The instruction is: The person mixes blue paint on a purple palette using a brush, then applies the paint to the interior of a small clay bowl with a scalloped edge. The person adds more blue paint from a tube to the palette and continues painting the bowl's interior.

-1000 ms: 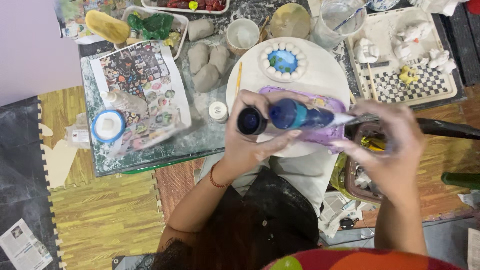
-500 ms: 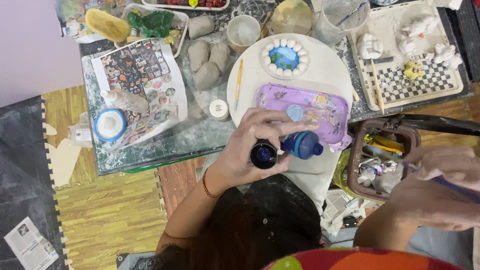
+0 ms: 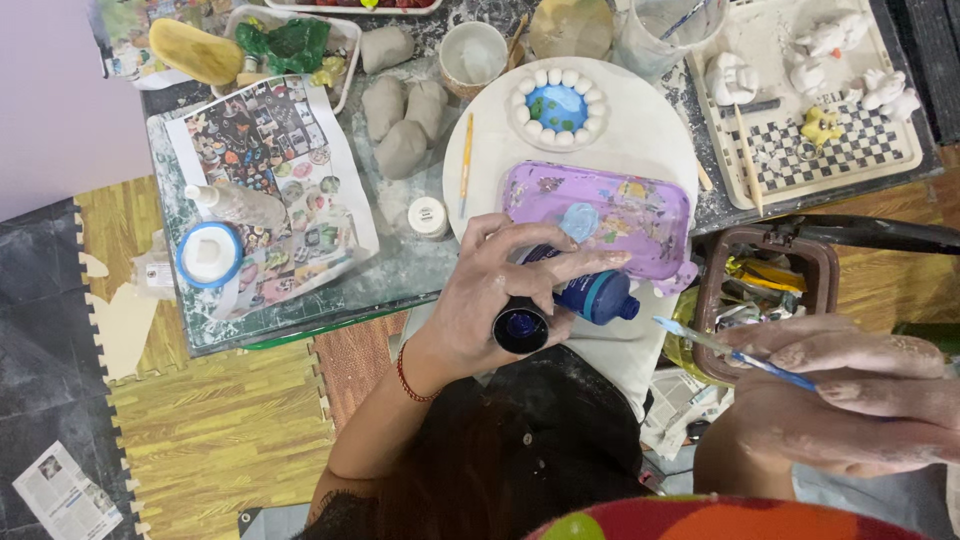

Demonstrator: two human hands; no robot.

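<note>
My left hand [image 3: 505, 285] holds a dark blue paint bottle [image 3: 590, 295] lying sideways, together with its black cap [image 3: 521, 327], just below a purple plastic palette tray [image 3: 620, 205] that carries a light blue paint blob. My right hand [image 3: 850, 395] is at the lower right, closed on a thin blue-handled paintbrush [image 3: 735, 352] whose tip points left toward the bottle. The palette lies on a round white board [image 3: 640, 130] with a small blue-centred clay piece ringed in white beads [image 3: 557, 105].
Grey clay lumps [image 3: 400, 115], a white cup [image 3: 473, 52], a small white jar [image 3: 428, 216], a tape roll [image 3: 209, 254] and a printed picture sheet [image 3: 260, 170] lie on the low table. A checkered tray with white figurines [image 3: 830, 140] is at right, a brown bin [image 3: 765, 285] below it.
My right hand pulled away from the bottle toward the lower right with the brush. My left hand lowered the bottle and cap off the palette toward my lap.
</note>
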